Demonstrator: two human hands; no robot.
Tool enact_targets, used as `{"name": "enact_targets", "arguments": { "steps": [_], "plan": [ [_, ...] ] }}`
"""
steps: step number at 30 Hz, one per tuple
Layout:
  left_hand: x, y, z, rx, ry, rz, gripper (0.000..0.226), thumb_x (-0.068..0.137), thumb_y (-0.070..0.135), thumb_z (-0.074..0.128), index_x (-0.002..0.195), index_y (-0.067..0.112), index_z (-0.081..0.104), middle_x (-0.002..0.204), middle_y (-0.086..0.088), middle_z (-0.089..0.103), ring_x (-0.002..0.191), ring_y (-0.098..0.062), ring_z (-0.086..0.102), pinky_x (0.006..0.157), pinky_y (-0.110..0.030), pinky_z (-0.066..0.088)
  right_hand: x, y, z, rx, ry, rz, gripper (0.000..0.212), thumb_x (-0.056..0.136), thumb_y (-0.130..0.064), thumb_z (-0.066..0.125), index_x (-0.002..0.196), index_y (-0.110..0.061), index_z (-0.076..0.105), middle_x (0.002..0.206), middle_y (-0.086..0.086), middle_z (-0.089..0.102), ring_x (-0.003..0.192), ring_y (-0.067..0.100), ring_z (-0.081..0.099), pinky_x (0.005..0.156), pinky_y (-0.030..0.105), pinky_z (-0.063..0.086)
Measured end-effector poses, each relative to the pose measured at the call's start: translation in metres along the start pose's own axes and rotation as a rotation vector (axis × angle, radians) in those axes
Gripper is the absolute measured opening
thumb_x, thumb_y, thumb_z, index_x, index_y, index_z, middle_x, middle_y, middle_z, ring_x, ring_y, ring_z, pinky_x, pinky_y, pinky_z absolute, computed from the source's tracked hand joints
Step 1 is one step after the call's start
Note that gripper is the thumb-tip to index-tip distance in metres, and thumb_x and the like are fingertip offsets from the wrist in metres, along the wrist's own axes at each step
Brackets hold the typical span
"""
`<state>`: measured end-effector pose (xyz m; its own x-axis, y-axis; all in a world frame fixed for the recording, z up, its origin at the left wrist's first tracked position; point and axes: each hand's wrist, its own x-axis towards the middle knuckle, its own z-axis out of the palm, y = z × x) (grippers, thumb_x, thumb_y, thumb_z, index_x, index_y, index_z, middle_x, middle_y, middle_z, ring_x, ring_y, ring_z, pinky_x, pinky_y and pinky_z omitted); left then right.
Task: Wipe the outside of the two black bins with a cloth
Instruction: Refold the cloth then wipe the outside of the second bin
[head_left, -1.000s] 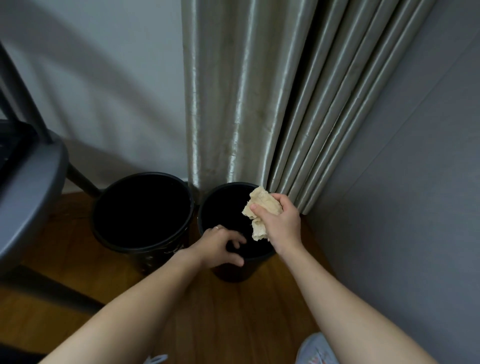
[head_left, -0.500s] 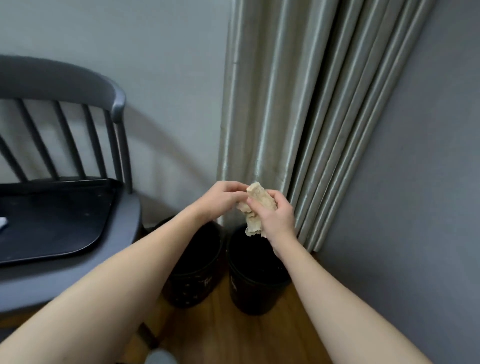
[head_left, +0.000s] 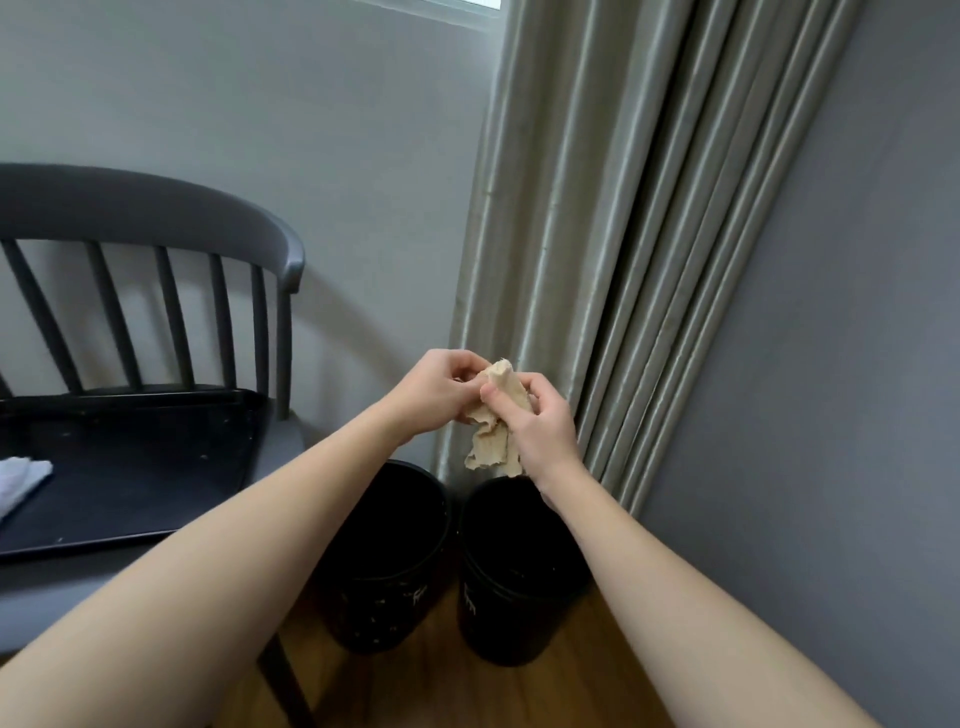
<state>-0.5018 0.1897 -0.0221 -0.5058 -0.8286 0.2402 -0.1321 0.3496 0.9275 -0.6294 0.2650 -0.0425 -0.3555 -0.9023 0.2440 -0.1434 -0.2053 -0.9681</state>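
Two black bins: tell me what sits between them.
Nothing: the head view shows only a narrow dark gap between the left bin and the right bin.

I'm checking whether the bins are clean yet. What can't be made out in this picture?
Head view only:
- Left bin: the left forearm covers part of it.
- Right bin: its back side faces away.
- Small pale marks on both bins: too small to read.
- Cloth: partly hidden inside the left hand and right hand.

Two bare forearms come into view from the bottom edge, no sleeves on either. The left hand (head_left: 434, 395) and the right hand (head_left: 540, 423) wear no gloves, no watch, no wristband. Short, plain nails show on the fingers (head_left: 492, 393).
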Motion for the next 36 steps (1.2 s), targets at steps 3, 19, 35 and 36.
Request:
{"name": "enact_targets", "arguments": {
  "steps": [3,19,35,36],
  "plan": [
    [0.006,-0.008,-0.012,0.045,-0.016,0.016,0.014,0.092,0.022,0.065,0.091,0.009,0.070,0.070,0.000,0.059,0.063,-0.011,0.056,0.061,-0.027,0.050,0.008,0.001,0.005,-0.109,0.034,-0.025,0.015,0.084,-0.037,0.069,0.076,-0.025,0.067,0.069,-0.006,0.067,0.070,0.011,0.064,0.065,0.026,0.052],
    [0.001,-0.018,-0.041,-0.100,-0.010,-0.111,0.019,0.090,0.034,0.063,0.093,0.015,0.062,0.075,-0.002,0.060,0.055,-0.017,0.057,0.050,-0.030,0.044,0.031,0.008,0.020,-0.353,0.117,-0.070,0.033,0.098,-0.025,0.049,0.079,0.002,0.051,0.061,-0.004,0.040,0.051,0.005,0.034,0.050,0.025,0.032],
    [-0.007,0.022,-0.056,0.064,0.109,0.071,0.010,0.086,0.004,0.068,0.089,0.013,0.072,0.070,0.003,0.066,0.061,-0.009,0.059,0.059,-0.027,0.051,0.019,-0.041,0.014,-0.282,0.310,-0.276,0.012,0.099,-0.018,0.053,0.093,-0.022,0.043,0.081,0.001,0.060,0.067,0.006,0.052,0.057,0.014,0.038],
    [-0.007,0.025,-0.055,0.048,0.099,0.072,0.012,0.087,0.003,0.066,0.090,0.013,0.071,0.070,0.005,0.065,0.061,-0.008,0.058,0.058,-0.026,0.051,0.017,-0.041,0.013,-0.287,0.321,-0.317,0.014,0.098,-0.015,0.053,0.090,-0.021,0.043,0.077,0.001,0.057,0.062,0.003,0.049,0.055,0.012,0.037]
  ]
}}
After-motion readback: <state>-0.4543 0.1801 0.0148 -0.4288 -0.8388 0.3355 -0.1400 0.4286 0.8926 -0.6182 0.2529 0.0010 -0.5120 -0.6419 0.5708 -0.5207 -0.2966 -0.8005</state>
